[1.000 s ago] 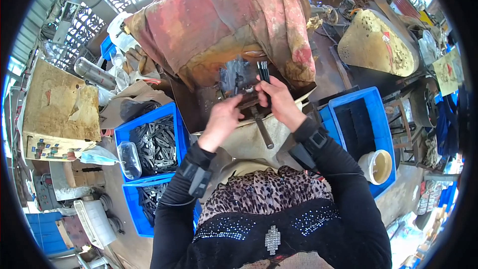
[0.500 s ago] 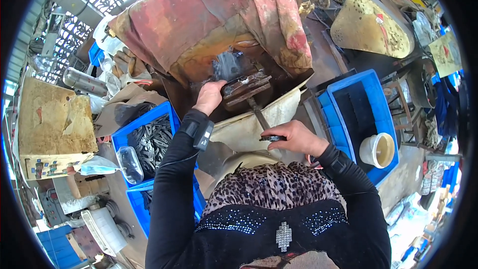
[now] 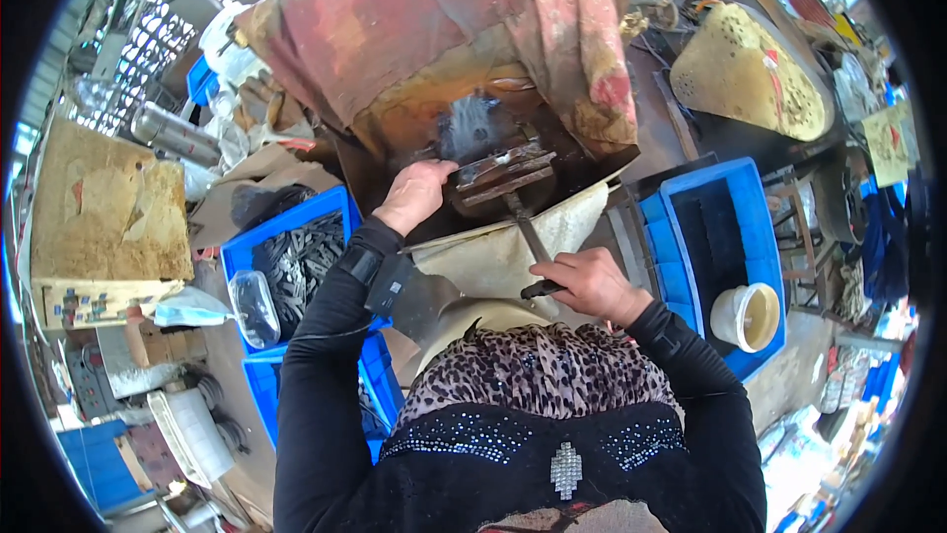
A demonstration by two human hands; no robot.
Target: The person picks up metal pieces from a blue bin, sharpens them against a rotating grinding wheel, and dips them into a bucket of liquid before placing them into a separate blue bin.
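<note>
My left hand (image 3: 412, 196) is at the left end of a dark metal fixture (image 3: 505, 173), its fingers pressed together. What they pinch, if anything, is too small to make out. A metal lever (image 3: 529, 235) runs from the fixture toward me. At its near end my right hand (image 3: 600, 284) is closed on a small dark flat piece (image 3: 540, 288), its fingers against the lever. Behind the fixture, a greyish blurred spray (image 3: 472, 127) shows inside a rusty housing draped with a stained red cloth (image 3: 414, 30).
Left of me stands a blue crate (image 3: 235, 249) of dark metal strips (image 3: 308, 262), with another blue crate (image 3: 258, 385) nearer. To the right, a blue crate (image 3: 681, 267) holds a whitish bucket (image 3: 745, 316). A pale cloth (image 3: 473, 252) hangs over the housing's front edge.
The dark piece in my right hand has turned, and the hand has come against the lever. My left hand stays by the fixture's left end. The whole view has shifted slightly.
</note>
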